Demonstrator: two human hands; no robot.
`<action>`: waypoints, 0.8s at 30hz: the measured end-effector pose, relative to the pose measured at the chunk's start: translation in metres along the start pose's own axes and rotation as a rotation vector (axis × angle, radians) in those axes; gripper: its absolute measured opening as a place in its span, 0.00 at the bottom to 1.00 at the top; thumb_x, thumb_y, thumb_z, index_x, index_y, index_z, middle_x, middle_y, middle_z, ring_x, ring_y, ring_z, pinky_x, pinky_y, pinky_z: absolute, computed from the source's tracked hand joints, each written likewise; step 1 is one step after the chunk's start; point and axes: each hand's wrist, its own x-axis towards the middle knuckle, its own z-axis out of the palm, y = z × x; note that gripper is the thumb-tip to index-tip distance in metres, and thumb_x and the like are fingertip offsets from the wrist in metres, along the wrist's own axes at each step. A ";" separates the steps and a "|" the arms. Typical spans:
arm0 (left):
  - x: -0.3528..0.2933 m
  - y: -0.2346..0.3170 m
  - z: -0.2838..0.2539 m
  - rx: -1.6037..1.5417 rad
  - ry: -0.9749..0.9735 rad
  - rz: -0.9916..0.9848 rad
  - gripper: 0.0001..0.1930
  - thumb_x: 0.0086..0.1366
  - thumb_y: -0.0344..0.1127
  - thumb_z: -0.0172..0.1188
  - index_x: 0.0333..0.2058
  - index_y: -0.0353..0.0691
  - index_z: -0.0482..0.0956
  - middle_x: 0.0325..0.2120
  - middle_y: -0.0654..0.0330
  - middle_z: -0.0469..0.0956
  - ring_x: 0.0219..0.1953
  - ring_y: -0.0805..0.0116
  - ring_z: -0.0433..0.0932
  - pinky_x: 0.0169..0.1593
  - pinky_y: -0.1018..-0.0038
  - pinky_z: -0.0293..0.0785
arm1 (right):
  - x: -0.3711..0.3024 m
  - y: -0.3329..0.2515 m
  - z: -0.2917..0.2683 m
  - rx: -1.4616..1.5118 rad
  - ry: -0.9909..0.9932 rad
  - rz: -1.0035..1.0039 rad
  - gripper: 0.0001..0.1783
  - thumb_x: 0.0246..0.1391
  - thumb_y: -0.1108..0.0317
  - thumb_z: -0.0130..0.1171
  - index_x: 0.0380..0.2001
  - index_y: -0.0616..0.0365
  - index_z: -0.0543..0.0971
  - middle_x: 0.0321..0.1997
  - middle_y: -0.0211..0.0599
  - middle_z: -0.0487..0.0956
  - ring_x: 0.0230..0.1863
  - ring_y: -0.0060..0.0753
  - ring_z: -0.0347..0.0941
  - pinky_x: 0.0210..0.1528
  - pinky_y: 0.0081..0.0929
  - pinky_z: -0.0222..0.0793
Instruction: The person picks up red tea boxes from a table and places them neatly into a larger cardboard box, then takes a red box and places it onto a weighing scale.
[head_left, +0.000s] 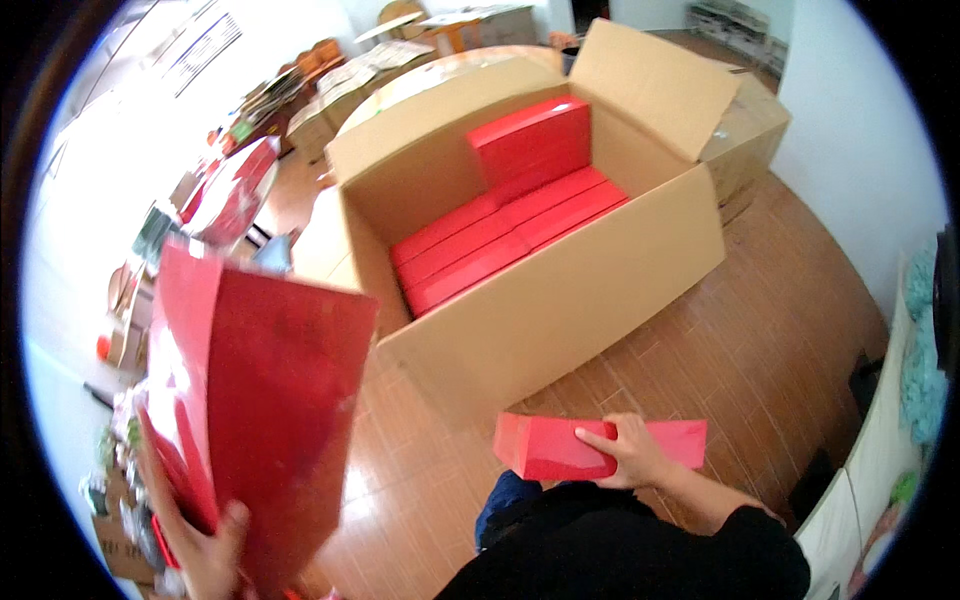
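At left in the head view, the left hand (205,565) grips a large red box (280,390), raised and tilted. Lower centre: the right hand (632,455) is clasped over a narrow red box (550,447), near the torso. Beyond both, an open carton (560,310) contains red boxes (485,245), mostly flat, one standing upright.

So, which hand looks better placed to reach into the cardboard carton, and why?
Probably the right hand, holding a slim red box before the carton; the left hand holds another red box farther left.
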 end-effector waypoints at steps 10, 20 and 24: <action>0.328 0.145 0.200 -0.022 -0.184 0.800 0.49 0.46 0.51 0.67 0.64 0.40 0.55 0.56 0.42 0.62 0.61 0.47 0.59 0.63 0.57 0.56 | -0.070 0.023 -0.020 -0.282 0.294 0.780 0.50 0.25 0.50 0.73 0.59 0.37 0.68 0.43 0.50 0.66 0.45 0.53 0.63 0.48 0.48 0.59; 0.386 0.209 0.510 -0.013 -0.565 0.891 0.53 0.44 0.50 0.68 0.67 0.55 0.47 0.53 0.44 0.62 0.56 0.47 0.61 0.60 0.55 0.57 | -0.097 0.056 -0.031 -0.285 0.421 1.182 0.53 0.22 0.47 0.74 0.60 0.42 0.67 0.41 0.51 0.65 0.43 0.51 0.61 0.47 0.48 0.59; 0.396 0.228 0.609 -0.021 -0.677 0.849 0.53 0.43 0.51 0.69 0.67 0.58 0.47 0.56 0.43 0.59 0.59 0.45 0.59 0.60 0.53 0.56 | -0.107 0.101 -0.065 -0.315 0.422 1.191 0.53 0.24 0.49 0.74 0.60 0.42 0.66 0.42 0.53 0.65 0.44 0.52 0.61 0.46 0.48 0.60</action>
